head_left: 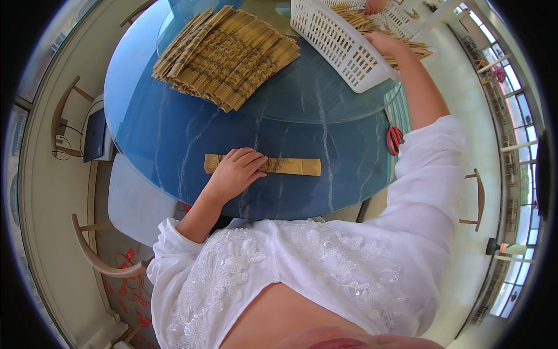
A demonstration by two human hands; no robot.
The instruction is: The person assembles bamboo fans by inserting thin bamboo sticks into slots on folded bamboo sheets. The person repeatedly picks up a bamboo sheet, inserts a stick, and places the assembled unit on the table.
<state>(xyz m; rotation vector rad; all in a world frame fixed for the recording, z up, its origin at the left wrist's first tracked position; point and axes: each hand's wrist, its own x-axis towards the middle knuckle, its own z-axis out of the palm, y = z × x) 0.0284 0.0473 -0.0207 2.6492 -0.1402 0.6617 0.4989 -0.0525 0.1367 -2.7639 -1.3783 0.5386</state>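
On the blue marbled tabletop near me lies a long gold-brown paper sleeve (296, 167) with dark printing. My left hand (235, 171) is laid across its left half, its fingers curled over the strip and the thumb near the lower edge. At the far right, my right hand (385, 45) reaches over the rim of a white slotted plastic basket (343, 58) and touches thin wooden sticks (356, 20), which look like chopsticks. The right fingers are mostly hidden among them. A large fanned stack of similar sleeves (232, 58) sits at the far left of the table.
Another person's hand (375, 6) is at the basket's far side. Red-handled scissors (394, 139) lie on a striped cloth (397, 107) at the table's right edge. A glass turntable (302, 104) carries the stack and basket. Wooden chairs (96, 250) stand around.
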